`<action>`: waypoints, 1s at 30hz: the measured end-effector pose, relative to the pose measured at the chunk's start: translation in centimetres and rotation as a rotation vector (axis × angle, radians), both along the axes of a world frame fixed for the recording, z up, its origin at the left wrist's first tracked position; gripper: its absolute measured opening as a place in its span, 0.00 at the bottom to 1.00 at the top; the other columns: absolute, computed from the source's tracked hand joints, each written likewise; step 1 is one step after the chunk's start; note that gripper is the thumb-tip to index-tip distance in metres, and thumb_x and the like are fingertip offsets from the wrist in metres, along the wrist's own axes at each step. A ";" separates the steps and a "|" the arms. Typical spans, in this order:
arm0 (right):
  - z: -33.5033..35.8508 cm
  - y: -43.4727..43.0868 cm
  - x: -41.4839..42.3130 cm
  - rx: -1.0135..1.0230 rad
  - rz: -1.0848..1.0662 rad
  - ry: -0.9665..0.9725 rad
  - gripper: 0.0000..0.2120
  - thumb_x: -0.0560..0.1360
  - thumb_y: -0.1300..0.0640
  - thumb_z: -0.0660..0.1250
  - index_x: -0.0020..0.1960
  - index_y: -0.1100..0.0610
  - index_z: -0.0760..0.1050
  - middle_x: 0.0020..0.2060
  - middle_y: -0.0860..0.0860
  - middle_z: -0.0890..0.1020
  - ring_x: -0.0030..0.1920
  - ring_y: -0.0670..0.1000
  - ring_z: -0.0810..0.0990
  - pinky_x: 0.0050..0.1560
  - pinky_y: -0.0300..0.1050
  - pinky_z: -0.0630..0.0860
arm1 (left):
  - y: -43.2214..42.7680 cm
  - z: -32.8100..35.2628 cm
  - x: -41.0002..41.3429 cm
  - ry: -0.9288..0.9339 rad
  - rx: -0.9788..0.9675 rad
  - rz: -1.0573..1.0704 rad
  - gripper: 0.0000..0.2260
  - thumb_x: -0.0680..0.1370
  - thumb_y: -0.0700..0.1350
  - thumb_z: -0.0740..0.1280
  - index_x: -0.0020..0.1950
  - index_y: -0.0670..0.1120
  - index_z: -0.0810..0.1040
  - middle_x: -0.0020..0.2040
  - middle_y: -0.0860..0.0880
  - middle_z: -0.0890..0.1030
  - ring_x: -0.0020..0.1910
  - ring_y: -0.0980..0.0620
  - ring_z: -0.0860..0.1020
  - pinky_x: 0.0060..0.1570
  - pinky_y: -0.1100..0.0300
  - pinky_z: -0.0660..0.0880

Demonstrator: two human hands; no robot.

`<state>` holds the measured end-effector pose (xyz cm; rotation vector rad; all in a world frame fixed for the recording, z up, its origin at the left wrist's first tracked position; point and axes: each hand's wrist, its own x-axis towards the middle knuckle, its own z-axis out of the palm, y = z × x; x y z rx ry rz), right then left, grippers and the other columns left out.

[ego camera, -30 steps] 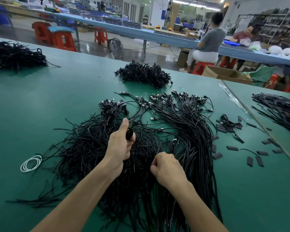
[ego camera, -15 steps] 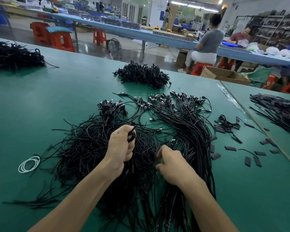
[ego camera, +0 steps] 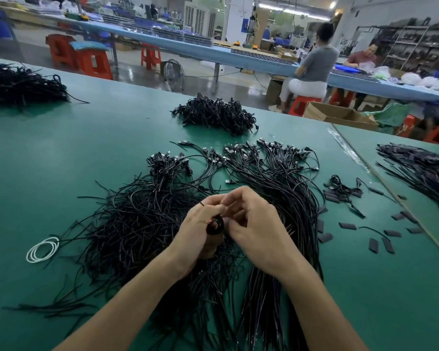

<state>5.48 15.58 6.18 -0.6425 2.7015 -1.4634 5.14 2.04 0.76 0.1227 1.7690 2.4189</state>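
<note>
Where the two hands meet: over the middle of the heap of loose cables [ego camera: 137,224], with the fingertips of both touching, lifted off the green counter [ego camera: 61,160].
Left hand [ego camera: 198,234]: its fingers are curled and clamped round the coiled cable [ego camera: 215,225], a small black ring of windings held on edge against the palm.
Cable end [ego camera: 202,204]: a short black tail sticking up and to the left out of the left fingertips, just above the coil.
Right hand [ego camera: 261,231]: its fingers are bent and drawn together, with the tips against the left fingertips just above the coil. They are blurred, so I cannot tell whether they pinch the strand.
Heap of loose cables: directly beneath the fingers and spreading to their left, with cut ends poking out all ways.
Plugged cables [ego camera: 276,178]: beyond and to the right of the fingers, laid side by side. The plugs are fanned out at the far end, and the strands run back under the right wrist.
White ring [ego camera: 43,249]: thin white loops lying flat, well to the left of the left fingers, at the heap's edge.
Black sleeves [ego camera: 347,226]: short flat pieces scattered well to the right of the right fingers.
Far tangle [ego camera: 216,115]: a dark pile straight beyond the fingers, well apart.
Left tangle [ego camera: 23,84]: another dark pile, far off to the fingers' left.
</note>
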 end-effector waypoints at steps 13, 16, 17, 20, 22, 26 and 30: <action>-0.9 -0.2 0.4 -0.055 -0.116 -0.112 0.02 0.75 0.56 0.73 0.45 0.51 0.80 0.36 0.48 0.84 0.36 0.43 0.80 0.41 0.43 0.79 | 0.3 0.0 0.5 0.172 -0.078 0.267 0.21 0.84 0.48 0.51 0.54 0.53 0.84 0.23 0.52 0.68 0.20 0.55 0.62 0.22 0.66 0.61; -1.4 -0.6 0.6 -0.146 -0.120 -0.224 0.03 0.76 0.56 0.72 0.43 0.53 0.82 0.34 0.50 0.83 0.35 0.48 0.79 0.45 0.56 0.79 | 0.3 -0.1 0.5 0.161 -0.038 0.288 0.21 0.78 0.51 0.52 0.52 0.51 0.85 0.22 0.51 0.66 0.19 0.55 0.61 0.22 0.67 0.60; -1.5 -0.7 0.7 -0.157 -0.119 -0.244 0.03 0.76 0.57 0.72 0.44 0.53 0.82 0.33 0.49 0.83 0.35 0.47 0.79 0.44 0.55 0.79 | 0.2 -0.2 0.5 0.157 -0.031 0.291 0.21 0.78 0.50 0.52 0.51 0.51 0.86 0.22 0.51 0.66 0.19 0.55 0.60 0.22 0.67 0.60; -1.4 -1.0 0.8 -0.074 -0.108 -0.153 0.05 0.78 0.59 0.69 0.44 0.52 0.80 0.35 0.46 0.82 0.36 0.40 0.78 0.39 0.39 0.76 | 0.2 -0.6 0.4 0.136 -0.014 0.292 0.20 0.75 0.48 0.54 0.48 0.47 0.86 0.24 0.47 0.68 0.20 0.54 0.61 0.22 0.66 0.60; -1.3 -1.2 1.0 0.092 -0.115 -0.003 0.07 0.80 0.59 0.65 0.45 0.50 0.77 0.41 0.43 0.80 0.42 0.40 0.77 0.41 0.33 0.73 | 0.2 -0.8 0.2 0.118 -0.004 0.281 0.19 0.73 0.48 0.55 0.46 0.46 0.86 0.28 0.48 0.70 0.21 0.55 0.63 0.23 0.66 0.60; -1.4 -1.3 1.6 0.388 -0.080 0.205 0.09 0.83 0.62 0.57 0.57 0.52 0.73 0.51 0.46 0.71 0.50 0.46 0.74 0.47 0.38 0.73 | 0.2 -0.8 0.2 0.087 -0.026 0.285 0.21 0.77 0.55 0.55 0.47 0.49 0.86 0.28 0.51 0.72 0.22 0.59 0.66 0.22 0.67 0.62; -1.7 -1.2 1.8 0.488 -0.009 0.389 0.09 0.81 0.65 0.59 0.58 0.56 0.72 0.51 0.47 0.71 0.48 0.46 0.72 0.48 0.36 0.70 | 0.2 -1.3 0.4 0.090 -0.048 0.333 0.26 0.83 0.61 0.53 0.47 0.48 0.87 0.23 0.54 0.71 0.21 0.58 0.66 0.21 0.65 0.64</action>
